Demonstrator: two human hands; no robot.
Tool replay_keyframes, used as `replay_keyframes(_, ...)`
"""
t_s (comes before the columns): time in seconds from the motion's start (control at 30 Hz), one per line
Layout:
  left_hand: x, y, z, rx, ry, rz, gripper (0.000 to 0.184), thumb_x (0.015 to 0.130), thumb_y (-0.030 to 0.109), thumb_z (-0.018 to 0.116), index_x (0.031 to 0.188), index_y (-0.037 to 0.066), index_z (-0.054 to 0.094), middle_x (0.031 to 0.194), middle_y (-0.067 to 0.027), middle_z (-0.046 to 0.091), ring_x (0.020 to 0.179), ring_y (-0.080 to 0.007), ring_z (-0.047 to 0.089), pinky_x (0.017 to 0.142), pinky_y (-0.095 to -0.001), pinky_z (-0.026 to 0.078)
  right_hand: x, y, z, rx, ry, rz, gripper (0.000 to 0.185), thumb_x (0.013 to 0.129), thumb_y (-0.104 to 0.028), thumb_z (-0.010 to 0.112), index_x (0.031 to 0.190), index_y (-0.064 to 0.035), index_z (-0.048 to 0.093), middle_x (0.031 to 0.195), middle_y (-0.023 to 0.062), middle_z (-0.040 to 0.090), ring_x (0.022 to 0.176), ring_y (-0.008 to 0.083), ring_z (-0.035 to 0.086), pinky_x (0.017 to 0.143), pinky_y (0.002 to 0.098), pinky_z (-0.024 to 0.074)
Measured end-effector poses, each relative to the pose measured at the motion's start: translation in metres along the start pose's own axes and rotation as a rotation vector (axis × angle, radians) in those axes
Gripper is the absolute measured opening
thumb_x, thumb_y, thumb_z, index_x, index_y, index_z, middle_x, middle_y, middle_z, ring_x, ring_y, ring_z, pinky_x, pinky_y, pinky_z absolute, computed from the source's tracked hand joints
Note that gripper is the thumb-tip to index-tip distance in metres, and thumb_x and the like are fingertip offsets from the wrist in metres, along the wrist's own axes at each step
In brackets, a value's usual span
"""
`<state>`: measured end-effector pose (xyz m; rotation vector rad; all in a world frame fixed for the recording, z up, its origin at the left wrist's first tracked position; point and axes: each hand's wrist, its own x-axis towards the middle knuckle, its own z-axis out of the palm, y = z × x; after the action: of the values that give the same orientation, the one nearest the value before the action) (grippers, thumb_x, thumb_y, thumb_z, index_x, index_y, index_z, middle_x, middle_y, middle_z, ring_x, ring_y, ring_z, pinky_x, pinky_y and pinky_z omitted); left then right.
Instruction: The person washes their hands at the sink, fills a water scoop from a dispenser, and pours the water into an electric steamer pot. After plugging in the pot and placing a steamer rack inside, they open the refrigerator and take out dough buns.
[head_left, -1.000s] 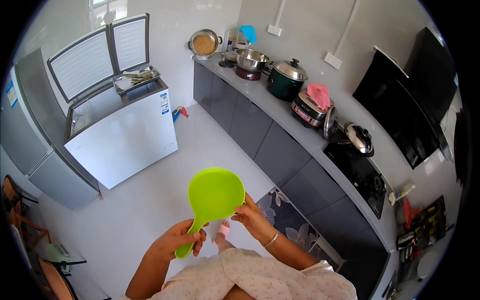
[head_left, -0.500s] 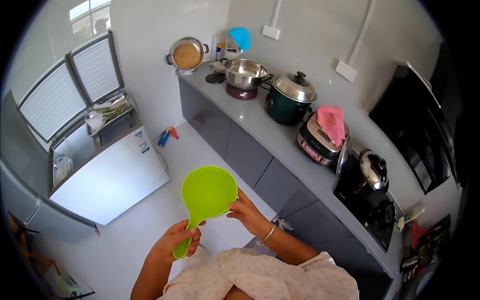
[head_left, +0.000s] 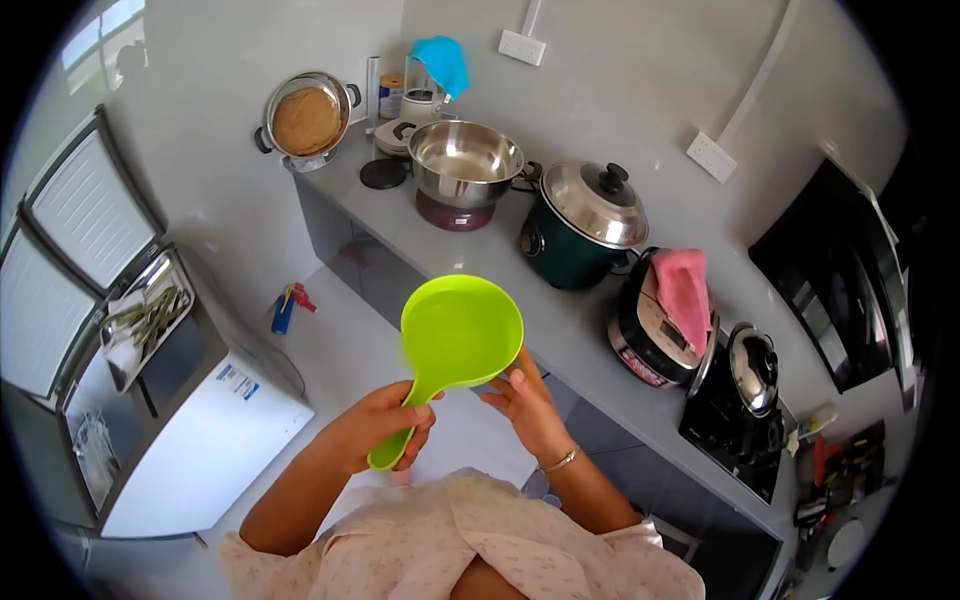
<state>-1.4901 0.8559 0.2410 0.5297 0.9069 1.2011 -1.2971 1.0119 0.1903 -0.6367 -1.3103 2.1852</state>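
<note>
A bright green plastic water ladle (head_left: 462, 335) is held out in front of my body, its round bowl turned up towards me. My left hand (head_left: 385, 425) is closed round its handle. At the lower right of the bowl, my right hand (head_left: 530, 405) supports the rim and underside, with some fingers hidden behind it. Whether the bowl contains liquid, I cannot tell. Beyond the ladle, a steel basin (head_left: 465, 165) sits on a dark red round base (head_left: 455, 212) on the grey counter (head_left: 385, 222). To its right is a dark green pot (head_left: 570, 245) with a steel lid.
A rice cooker (head_left: 650, 330) with a pink cloth (head_left: 682, 290) stands by the black stove (head_left: 735, 440). On the left, an open chest freezer (head_left: 215, 440) bears a steel tray (head_left: 150, 315) of food. A blue and red item (head_left: 290, 308) lies on the floor.
The view has shifted nearer the counter. Both hands have carried the ladle up and towards it. The right hand has slid lower on the bowl, its thumb off the inner rim.
</note>
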Motion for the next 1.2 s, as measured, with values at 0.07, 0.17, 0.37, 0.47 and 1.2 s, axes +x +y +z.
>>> replay_keyframes(0.07,0.033,0.031,-0.013,0.017,-0.015,-0.010,0.038,0.090,0.018,0.056,0.122,0.000,0.047,0.073,-0.0040,0.049,0.051,-0.0125,0.051,0.043,-0.0264,0.042,0.024,-0.005,-0.004,0.066,0.115,-0.048,0.073,0.094,-0.033,0.056,0.151,-0.0092,0.016,0.138,0.0108,0.045,0.123,0.0223,0.047,0.093,0.0330,0.0438)
replay_keyframes(0.17,0.081,0.072,-0.036,0.046,-0.055,0.009,0.038,0.090,0.018,0.056,0.123,0.001,0.047,0.073,-0.0040,0.049,0.051,-0.0124,0.051,0.042,-0.0264,0.041,0.058,-0.005,-0.024,0.023,0.176,0.012,0.068,0.094,-0.030,0.056,0.148,-0.0057,0.022,0.136,0.0120,0.046,0.121,0.0231,0.049,0.091,0.0322,0.0443)
replay_keyframes(0.37,0.164,0.150,-0.061,0.130,-0.052,0.094,0.039,0.088,0.017,0.057,0.122,0.000,0.050,0.072,-0.0038,0.049,0.047,-0.0119,0.049,0.040,-0.0259,0.040,0.126,-0.018,-0.077,-0.011,0.226,0.047,0.042,0.094,-0.023,0.055,0.130,-0.0032,0.047,0.115,0.0111,0.059,0.102,0.0193,0.059,0.079,0.0290,0.0447)
replay_keyframes(0.47,0.199,0.185,-0.069,0.230,0.073,0.164,0.039,0.088,0.017,0.058,0.121,-0.002,0.051,0.069,-0.0043,0.049,0.047,-0.0109,0.049,0.038,-0.0243,0.039,0.159,-0.023,-0.103,0.006,0.260,0.013,0.035,0.094,-0.020,0.053,0.125,-0.0025,0.052,0.106,0.0088,0.062,0.095,0.0178,0.060,0.076,0.0267,0.0450)
replay_keyframes(1.2,0.364,0.317,-0.215,0.484,0.062,0.017,0.016,0.086,0.017,0.060,0.092,0.003,0.054,0.072,-0.0042,0.053,0.050,-0.0134,0.052,0.040,-0.0290,0.039,0.221,-0.018,-0.096,0.080,0.729,-0.071,0.025,0.094,-0.014,0.054,0.115,-0.0015,0.058,0.095,0.0059,0.065,0.082,0.0143,0.062,0.066,0.0230,0.0465)
